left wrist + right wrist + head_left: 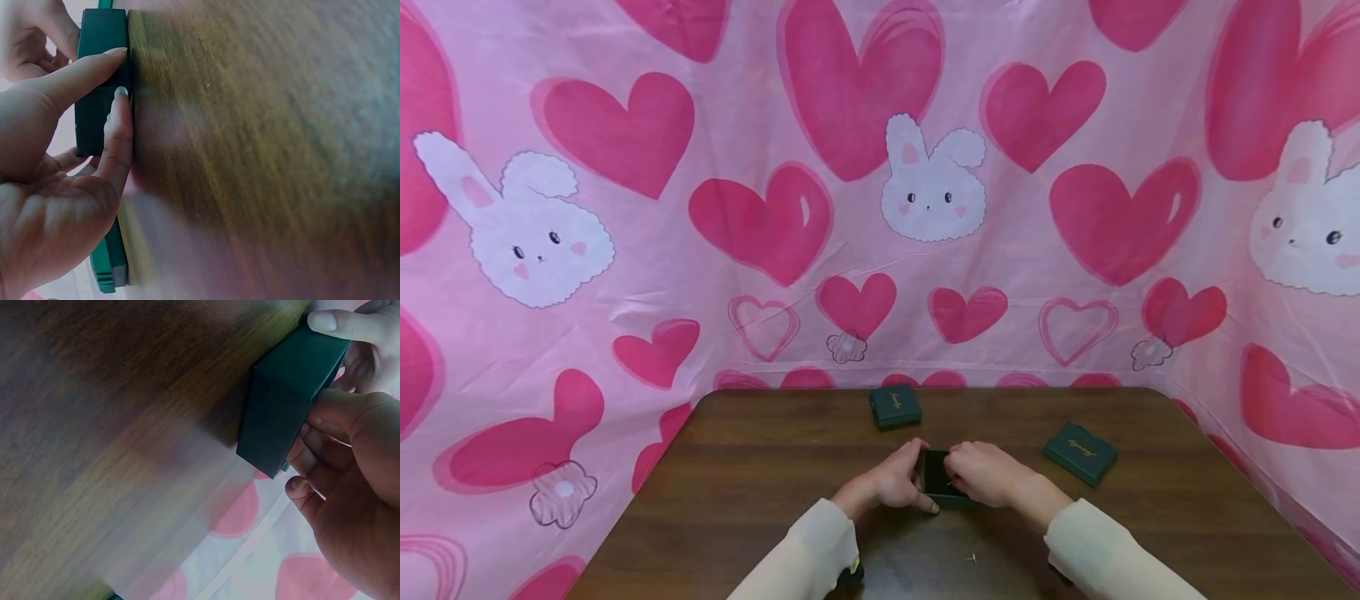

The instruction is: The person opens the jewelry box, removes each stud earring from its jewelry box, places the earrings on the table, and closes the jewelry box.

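Observation:
A small dark green box (951, 500) with a black inside stands uncovered on the wooden table. My left hand (895, 479) grips it from the left, thumb along the near side and fingers around the left end. In the left wrist view the thumb and a finger press on the box's side wall (103, 34). Over the right part of the opening, my right hand (988, 473) has its fingers curled, their tips at the black inside. A thin light sliver shows at those fingertips, too small to name. The right wrist view hides the fingertips behind the box wall (275, 419).
A dark green box (897, 407) with gold script sits near the table's back edge. Another dark green piece (1081, 452) with gold script lies to the right. A tiny silvery item (972, 558) lies on the table (760, 467) in front. Patterned pink cloth surrounds the table.

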`<state>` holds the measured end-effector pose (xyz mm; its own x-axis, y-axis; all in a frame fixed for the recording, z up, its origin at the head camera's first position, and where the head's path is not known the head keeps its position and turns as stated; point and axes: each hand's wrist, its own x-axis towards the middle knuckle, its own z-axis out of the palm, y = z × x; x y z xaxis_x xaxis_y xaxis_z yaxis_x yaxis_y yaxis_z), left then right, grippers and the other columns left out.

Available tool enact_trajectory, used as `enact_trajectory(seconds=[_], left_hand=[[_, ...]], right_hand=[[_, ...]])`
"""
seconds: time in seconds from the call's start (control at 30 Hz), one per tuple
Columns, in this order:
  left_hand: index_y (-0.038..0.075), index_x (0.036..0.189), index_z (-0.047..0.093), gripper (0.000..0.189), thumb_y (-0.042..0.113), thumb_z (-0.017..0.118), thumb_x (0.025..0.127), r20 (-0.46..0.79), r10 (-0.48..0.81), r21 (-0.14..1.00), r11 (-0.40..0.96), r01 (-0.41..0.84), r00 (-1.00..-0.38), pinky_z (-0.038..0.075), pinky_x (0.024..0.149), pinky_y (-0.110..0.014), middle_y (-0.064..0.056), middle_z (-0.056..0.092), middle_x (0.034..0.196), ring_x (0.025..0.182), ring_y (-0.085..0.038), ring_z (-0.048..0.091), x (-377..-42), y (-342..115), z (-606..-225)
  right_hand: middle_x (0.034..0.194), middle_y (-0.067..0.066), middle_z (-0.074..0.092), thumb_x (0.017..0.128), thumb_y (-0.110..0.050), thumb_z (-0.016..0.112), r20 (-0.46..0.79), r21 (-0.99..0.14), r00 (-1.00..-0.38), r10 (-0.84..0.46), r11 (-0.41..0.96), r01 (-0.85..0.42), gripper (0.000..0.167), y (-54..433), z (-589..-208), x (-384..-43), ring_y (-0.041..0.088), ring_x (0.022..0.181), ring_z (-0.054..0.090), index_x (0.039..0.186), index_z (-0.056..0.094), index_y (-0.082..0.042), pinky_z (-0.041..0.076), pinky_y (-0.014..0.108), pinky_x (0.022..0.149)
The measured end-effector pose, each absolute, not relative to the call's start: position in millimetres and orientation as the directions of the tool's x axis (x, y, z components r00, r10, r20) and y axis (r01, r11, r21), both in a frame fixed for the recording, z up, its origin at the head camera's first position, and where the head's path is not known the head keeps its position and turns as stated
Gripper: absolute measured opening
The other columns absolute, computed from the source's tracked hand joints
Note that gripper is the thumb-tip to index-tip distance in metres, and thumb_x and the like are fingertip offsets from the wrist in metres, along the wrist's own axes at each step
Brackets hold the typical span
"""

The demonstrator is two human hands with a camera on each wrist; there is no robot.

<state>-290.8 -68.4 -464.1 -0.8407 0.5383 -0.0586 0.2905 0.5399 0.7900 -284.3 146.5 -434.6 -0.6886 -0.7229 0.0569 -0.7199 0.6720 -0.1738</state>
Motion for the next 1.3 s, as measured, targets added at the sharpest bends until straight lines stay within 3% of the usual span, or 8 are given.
enact_trajectory(seconds=[0.5,0.8,1.3], left_hand=[[0.006,0.135,0.043,0.079,0.003,0.092,0.073,-0.073,0.532,0.804,0.532,0.266,-0.844,0.045,0.067,-0.026,-0.005,0.048,0.106,0.077,-0.017,0.052,-290.2,-68.9,-464.0],[0.003,0.137,0.041,0.079,0.010,0.091,0.076,-0.069,0.553,0.786,0.543,0.296,-0.831,0.047,0.070,-0.028,-0.005,0.047,0.107,0.079,-0.016,0.053,-292.7,-70.9,-463.8],[0.002,0.138,0.042,0.083,0.007,0.093,0.073,-0.056,0.530,0.793,0.538,0.285,-0.846,0.044,0.067,-0.026,-0.004,0.048,0.104,0.073,-0.014,0.052,-290.8,-69.1,-466.7]], right_hand=[[0.079,-0.012,0.057,0.090,-0.013,0.079,0.053,-0.210,-0.677,-0.734,0.655,-0.726,0.015,149.0,-432.7,-279.6,0.006,0.072,0.050,0.081,0.069,-0.019,0.052,0.030,0.073],[0.082,-0.013,0.057,0.090,-0.014,0.080,0.037,-0.217,-0.689,-0.724,0.667,-0.713,0.014,150.6,-424.1,-277.4,0.007,0.075,0.050,0.082,0.070,-0.021,0.053,0.032,0.076],[0.079,-0.015,0.054,0.093,-0.014,0.076,0.034,-0.255,-0.690,-0.723,0.662,-0.705,0.017,160.1,-418.5,-270.2,0.004,0.071,0.047,0.079,0.067,-0.020,0.047,0.025,0.066]])
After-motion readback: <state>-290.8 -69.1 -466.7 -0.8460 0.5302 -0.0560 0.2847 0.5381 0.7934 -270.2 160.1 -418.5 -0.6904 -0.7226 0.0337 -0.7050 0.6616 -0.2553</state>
